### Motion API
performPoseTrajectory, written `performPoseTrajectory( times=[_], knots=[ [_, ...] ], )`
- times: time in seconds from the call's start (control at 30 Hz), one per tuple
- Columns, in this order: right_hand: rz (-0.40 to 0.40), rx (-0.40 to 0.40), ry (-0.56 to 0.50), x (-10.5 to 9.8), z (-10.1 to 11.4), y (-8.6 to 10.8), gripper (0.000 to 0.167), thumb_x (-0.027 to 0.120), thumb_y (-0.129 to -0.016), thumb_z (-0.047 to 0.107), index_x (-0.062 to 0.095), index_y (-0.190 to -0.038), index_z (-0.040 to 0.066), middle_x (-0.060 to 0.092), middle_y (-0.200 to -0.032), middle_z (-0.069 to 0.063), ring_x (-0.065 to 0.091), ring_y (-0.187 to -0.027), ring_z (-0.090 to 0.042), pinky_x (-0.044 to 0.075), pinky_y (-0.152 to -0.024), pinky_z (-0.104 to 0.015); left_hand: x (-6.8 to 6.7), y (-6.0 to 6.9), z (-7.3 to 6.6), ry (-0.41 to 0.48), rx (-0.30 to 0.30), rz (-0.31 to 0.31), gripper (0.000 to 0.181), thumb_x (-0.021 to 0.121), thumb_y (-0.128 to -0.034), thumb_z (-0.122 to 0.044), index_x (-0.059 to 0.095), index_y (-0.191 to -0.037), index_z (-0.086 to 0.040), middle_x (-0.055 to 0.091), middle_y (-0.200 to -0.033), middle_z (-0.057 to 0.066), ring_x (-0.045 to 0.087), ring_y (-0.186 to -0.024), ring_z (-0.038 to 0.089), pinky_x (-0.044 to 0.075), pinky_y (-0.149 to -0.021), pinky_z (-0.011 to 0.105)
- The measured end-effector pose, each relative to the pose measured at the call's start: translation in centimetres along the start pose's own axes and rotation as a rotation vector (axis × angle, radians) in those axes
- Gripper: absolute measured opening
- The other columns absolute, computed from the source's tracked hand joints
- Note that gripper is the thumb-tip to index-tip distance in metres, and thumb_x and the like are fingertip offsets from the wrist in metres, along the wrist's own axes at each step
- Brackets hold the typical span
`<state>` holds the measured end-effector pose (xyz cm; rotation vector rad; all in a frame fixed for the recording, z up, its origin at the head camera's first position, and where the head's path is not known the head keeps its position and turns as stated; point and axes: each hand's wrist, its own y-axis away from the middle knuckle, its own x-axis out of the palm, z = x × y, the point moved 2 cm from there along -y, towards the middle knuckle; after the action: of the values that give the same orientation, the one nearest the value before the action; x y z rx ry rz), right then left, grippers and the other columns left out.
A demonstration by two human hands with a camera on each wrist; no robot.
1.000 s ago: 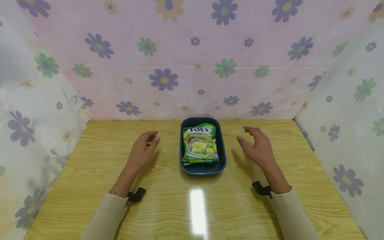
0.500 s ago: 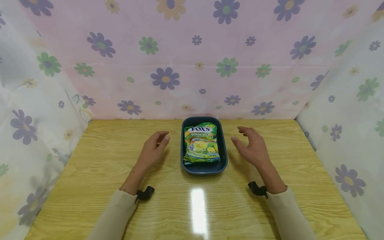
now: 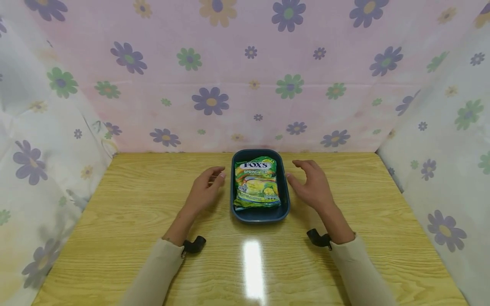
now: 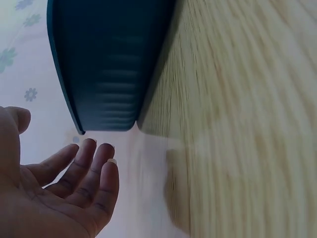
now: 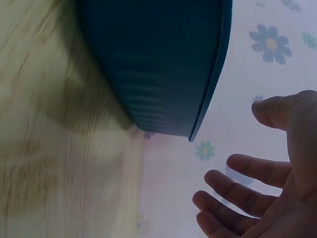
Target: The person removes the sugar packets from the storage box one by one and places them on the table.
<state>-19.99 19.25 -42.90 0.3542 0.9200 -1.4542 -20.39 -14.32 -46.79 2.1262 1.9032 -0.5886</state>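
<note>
A dark blue oval-cornered tray (image 3: 259, 216) stands on the wooden table, with green Fox's Spring Tea packets (image 3: 255, 182) lying inside it. Just left of the tray is the left hand (image 3: 204, 189), fingers loosely bent and holding nothing. On the other side the right hand (image 3: 313, 185) is spread with its thumb close to the tray's right rim; whether it touches is unclear in the head view. Both wrist views show a gap between the fingers and the tray's ribbed side (image 4: 116, 84), (image 5: 148, 94).
The wooden table (image 3: 134, 204) reaches back to a pink flowered cloth (image 3: 229, 76), with white flowered cloth at both sides. A black wrist mount (image 3: 195, 245) sits at the left cuff, another (image 3: 318, 238) at the right.
Both hands have moved inward, the left one to the right and the right one to the left, and are nearer the tray. The tray and packets stay in place on the table.
</note>
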Motion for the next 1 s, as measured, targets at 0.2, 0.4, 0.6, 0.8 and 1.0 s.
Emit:
performPoseTrajectory(
  times=[0.2,0.4,0.6,0.8,1.0],
  knots=[
    [0.016,0.022,-0.024,0.7,0.8,-0.4,0.048,0.073,-0.102,0.029,0.065,-0.140,0.001,0.063,-0.135,-0.021,0.060,-0.126,-0.043,0.047,-0.105,-0.060,0.9,-0.5,-0.3,0.006,-0.008,-0.003,0.047,0.054,-0.1128,-0.035,0.060,-0.148,-0.005,0.064,-0.138,0.016,0.066,-0.120,0.031,0.050,-0.107,0.050],
    [0.028,0.016,-0.035,1.3,1.8,-0.8,0.048,0.074,-0.101,0.027,0.066,-0.140,0.000,0.064,-0.132,-0.020,0.060,-0.123,-0.040,0.048,-0.103,-0.058,1.7,-1.1,-0.2,0.008,-0.029,-0.016,0.045,0.054,-0.1124,-0.036,0.061,-0.148,-0.009,0.064,-0.136,0.015,0.066,-0.119,0.031,0.051,-0.105,0.050],
    [0.030,-0.033,-0.017,1.9,2.8,-1.1,0.046,0.077,-0.099,0.023,0.067,-0.136,-0.004,0.066,-0.123,-0.024,0.061,-0.114,-0.042,0.052,-0.095,-0.054,2.2,-1.6,0.0,0.051,-0.041,-0.051,0.043,0.056,-0.1118,-0.037,0.063,-0.145,-0.010,0.068,-0.128,0.014,0.066,-0.111,0.028,0.053,-0.098,0.046],
    [0.053,-0.048,-0.044,2.3,3.7,-1.4,0.045,0.075,-0.101,0.019,0.065,-0.136,-0.007,0.065,-0.117,-0.025,0.065,-0.103,-0.039,0.056,-0.091,-0.051,2.7,-1.9,0.1,0.119,-0.046,-0.087,0.039,0.057,-0.1113,-0.030,0.063,-0.143,-0.008,0.069,-0.122,0.016,0.067,-0.106,0.028,0.054,-0.092,0.042],
    [0.143,0.014,-0.049,2.7,4.7,-1.7,0.050,0.070,-0.103,0.021,0.059,-0.143,-0.007,0.064,-0.122,-0.024,0.067,-0.099,-0.034,0.056,-0.089,-0.049,3.2,-2.1,0.3,0.209,-0.046,-0.126,0.037,0.061,-0.1093,-0.019,0.063,-0.142,-0.001,0.072,-0.104,0.022,0.064,-0.092,0.023,0.048,-0.084,0.028]
  ],
)
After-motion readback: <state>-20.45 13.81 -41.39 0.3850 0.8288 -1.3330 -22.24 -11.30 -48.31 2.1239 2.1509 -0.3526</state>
